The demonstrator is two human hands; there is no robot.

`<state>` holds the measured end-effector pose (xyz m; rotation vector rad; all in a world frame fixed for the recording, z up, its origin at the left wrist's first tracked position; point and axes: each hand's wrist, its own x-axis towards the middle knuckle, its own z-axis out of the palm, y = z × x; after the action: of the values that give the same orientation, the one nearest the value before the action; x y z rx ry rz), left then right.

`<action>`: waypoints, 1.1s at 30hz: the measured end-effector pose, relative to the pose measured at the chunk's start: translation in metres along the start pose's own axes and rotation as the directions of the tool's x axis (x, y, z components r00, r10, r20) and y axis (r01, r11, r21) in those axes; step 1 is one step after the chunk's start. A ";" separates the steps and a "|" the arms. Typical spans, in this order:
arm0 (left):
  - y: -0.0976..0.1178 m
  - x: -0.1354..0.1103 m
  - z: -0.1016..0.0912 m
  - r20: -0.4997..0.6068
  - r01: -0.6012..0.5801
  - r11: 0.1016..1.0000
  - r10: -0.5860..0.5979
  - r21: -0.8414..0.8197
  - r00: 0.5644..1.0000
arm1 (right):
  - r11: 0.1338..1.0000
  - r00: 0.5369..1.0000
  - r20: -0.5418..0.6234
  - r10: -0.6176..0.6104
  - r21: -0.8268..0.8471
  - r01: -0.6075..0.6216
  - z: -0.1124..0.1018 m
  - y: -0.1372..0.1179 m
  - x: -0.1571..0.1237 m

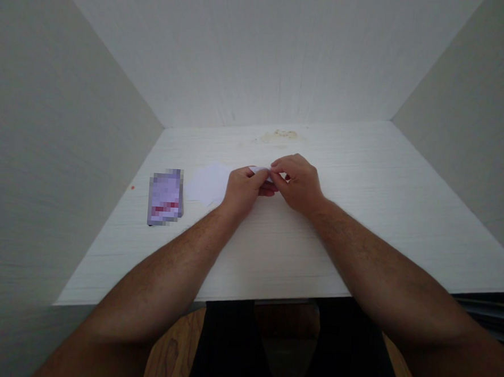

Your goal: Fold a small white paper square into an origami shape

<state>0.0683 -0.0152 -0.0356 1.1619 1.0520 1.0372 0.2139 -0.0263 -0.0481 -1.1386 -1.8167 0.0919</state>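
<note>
A small piece of white paper (259, 169) is held between my two hands above the middle of the table. My left hand (244, 189) is closed on it, thumb on top and fingers beneath. The fingertips of my right hand (298, 180) pinch its right end. Most of the paper is covered by my fingers, so its full shape is hidden. White paper sheets (210, 181) lie flat on the table just left of my left hand, partly overlapping one another.
A phone-sized purple item (166, 197), blurred into blocks, lies at the left on the white table (269, 258). A small orange dot (133, 187) is beyond it. Pale walls rise on three sides. A yellowish stain (283, 136) marks the table's back.
</note>
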 end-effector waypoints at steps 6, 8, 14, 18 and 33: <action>0.000 -0.001 0.002 -0.050 0.001 0.999 -0.004 -0.050 0.999 | 0.999 1.000 -0.004 -0.013 0.041 0.013 0.001 0.001 -0.001; 0.000 -0.001 0.002 -0.068 0.006 0.996 -0.011 -0.084 0.998 | 0.998 1.000 -0.014 -0.015 0.059 0.016 0.001 0.001 -0.002; 0.001 0.000 -0.001 -0.027 0.025 0.984 -0.031 -0.177 0.999 | 0.996 0.999 -0.036 -0.010 0.092 0.013 0.000 0.001 -0.002; 0.002 -0.001 -0.003 0.038 0.032 0.988 -0.026 -0.154 0.999 | 0.992 0.999 -0.025 0.032 0.120 -0.029 0.001 0.000 -0.002; 0.002 -0.003 -0.003 0.047 0.005 0.994 0.000 -0.105 0.999 | 0.859 0.931 0.028 0.365 0.375 -0.348 -0.002 -0.008 0.003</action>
<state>0.0652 -0.0171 -0.0341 1.0942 0.9513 1.0460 0.2092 -0.0294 -0.0409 -1.1719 -1.4467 0.6033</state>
